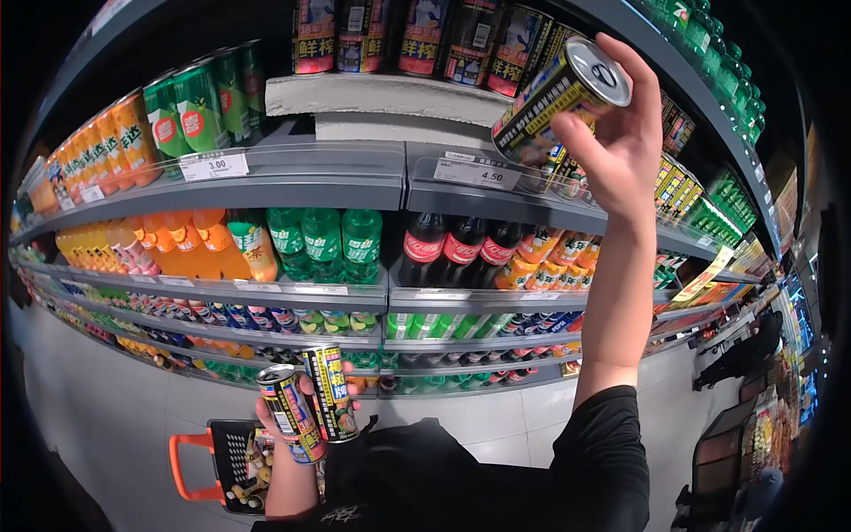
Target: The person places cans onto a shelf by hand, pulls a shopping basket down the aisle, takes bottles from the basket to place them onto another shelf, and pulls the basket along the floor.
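My right hand [626, 164] is raised at the upper shelf, thumb and fingers closed around a tall black-and-yellow drink can [551, 106]. That can is tilted, its ring-pull top facing up and right. Low in front of my body, my left hand [268, 418] grips two similar cans together: a black, blue and yellow can [291, 413] and a yellow-and-black can [332, 395]. Both lean slightly, and they hide part of the palm. Behind the raised can, a row of matching cans [421, 40] stands on a white foam block [390, 97].
Green cans [197, 111] and orange cans [133, 142] fill the upper shelf's left side. Below are cola bottles [464, 239] and green bottles [321, 244]. A black shopping basket [232, 461] with an orange handle sits on the floor, goods inside. Price tags line the shelf edge [292, 182].
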Demonstrator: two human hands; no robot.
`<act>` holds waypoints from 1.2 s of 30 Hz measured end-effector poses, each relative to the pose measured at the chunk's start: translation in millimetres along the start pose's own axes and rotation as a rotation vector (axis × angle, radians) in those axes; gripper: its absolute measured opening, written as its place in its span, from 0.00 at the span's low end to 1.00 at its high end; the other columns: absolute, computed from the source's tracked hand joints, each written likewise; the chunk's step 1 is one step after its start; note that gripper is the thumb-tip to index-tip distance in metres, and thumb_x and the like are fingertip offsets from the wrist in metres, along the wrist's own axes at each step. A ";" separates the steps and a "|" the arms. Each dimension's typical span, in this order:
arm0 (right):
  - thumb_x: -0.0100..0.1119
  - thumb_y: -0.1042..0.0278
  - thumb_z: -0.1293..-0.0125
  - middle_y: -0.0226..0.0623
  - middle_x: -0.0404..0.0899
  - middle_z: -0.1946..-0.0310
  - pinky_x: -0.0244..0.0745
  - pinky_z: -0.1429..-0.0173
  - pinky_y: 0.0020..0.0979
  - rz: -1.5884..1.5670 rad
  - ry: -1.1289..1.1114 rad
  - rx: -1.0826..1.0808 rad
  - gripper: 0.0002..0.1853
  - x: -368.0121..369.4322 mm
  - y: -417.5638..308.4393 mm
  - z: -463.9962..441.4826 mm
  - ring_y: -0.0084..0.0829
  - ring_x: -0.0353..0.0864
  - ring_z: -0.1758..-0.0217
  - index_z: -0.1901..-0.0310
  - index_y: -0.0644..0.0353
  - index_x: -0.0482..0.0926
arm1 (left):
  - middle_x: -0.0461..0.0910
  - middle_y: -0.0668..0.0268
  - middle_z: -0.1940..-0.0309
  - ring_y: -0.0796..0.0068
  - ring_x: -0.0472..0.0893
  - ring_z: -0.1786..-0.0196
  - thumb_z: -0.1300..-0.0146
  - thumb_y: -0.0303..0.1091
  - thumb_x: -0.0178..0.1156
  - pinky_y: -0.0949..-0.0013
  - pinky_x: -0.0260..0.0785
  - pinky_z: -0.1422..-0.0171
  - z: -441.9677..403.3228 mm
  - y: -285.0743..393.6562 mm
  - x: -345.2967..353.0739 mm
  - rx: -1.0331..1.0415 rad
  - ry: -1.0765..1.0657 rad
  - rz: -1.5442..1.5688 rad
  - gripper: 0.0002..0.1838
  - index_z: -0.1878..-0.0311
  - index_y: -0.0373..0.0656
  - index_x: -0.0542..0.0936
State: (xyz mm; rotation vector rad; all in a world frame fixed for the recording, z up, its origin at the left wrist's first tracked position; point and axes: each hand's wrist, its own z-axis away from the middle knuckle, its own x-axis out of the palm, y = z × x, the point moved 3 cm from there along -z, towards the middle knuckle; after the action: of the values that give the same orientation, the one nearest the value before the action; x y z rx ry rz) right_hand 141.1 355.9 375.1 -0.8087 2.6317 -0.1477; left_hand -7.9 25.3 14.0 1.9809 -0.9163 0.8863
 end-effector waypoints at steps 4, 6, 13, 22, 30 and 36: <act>0.78 0.71 0.36 0.39 0.83 0.42 0.79 0.34 0.33 0.149 -0.011 0.051 0.38 18.5 13.2 -17.7 0.28 0.83 0.39 0.26 0.61 0.70 | 0.57 0.35 0.23 0.34 0.72 0.28 0.33 0.74 0.60 0.28 0.69 0.29 12.6 25.3 -14.5 0.032 0.050 -0.014 0.37 0.42 0.46 0.81; 0.79 0.68 0.37 0.37 0.84 0.44 0.78 0.35 0.32 0.261 -0.042 0.124 0.37 20.7 16.8 -21.6 0.27 0.83 0.40 0.28 0.59 0.72 | 0.57 0.35 0.24 0.33 0.70 0.28 0.32 0.73 0.60 0.29 0.69 0.29 20.9 28.2 -17.2 0.035 0.070 -0.021 0.37 0.42 0.47 0.81; 0.82 0.55 0.44 0.37 0.87 0.57 0.81 0.51 0.33 0.621 -0.182 0.307 0.36 19.9 22.2 -32.2 0.27 0.86 0.55 0.35 0.55 0.78 | 0.57 0.33 0.24 0.32 0.71 0.29 0.30 0.72 0.59 0.27 0.71 0.31 32.7 42.7 -19.1 0.135 0.065 -0.061 0.36 0.41 0.46 0.80; 0.80 0.52 0.43 0.42 0.88 0.53 0.82 0.48 0.35 0.655 -0.265 0.406 0.33 9.2 32.4 -23.4 0.31 0.87 0.49 0.38 0.56 0.80 | 0.57 0.33 0.24 0.33 0.71 0.28 0.28 0.70 0.57 0.28 0.71 0.30 47.9 45.8 -52.7 0.161 0.147 -0.049 0.35 0.39 0.45 0.79; 0.77 0.49 0.41 0.42 0.87 0.47 0.81 0.42 0.38 0.716 -0.380 0.442 0.30 11.1 30.6 -20.7 0.36 0.86 0.46 0.41 0.56 0.81 | 0.61 0.34 0.28 0.33 0.73 0.30 0.29 0.69 0.59 0.30 0.76 0.33 53.0 39.9 -47.2 0.124 0.207 0.025 0.35 0.41 0.43 0.78; 0.66 0.41 0.29 0.43 0.88 0.46 0.78 0.36 0.37 0.911 -0.432 0.354 0.27 -2.8 29.5 -27.4 0.38 0.86 0.43 0.41 0.56 0.85 | 0.57 0.36 0.23 0.35 0.71 0.29 0.29 0.68 0.61 0.34 0.76 0.31 60.4 45.9 -51.2 0.115 0.168 -0.008 0.35 0.38 0.45 0.80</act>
State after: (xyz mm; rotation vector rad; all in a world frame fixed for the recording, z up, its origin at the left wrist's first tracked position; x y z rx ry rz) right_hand 117.2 381.6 395.1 0.4505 2.2047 -0.1531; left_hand -55.4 -31.4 -40.0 1.9698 -0.7762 1.1041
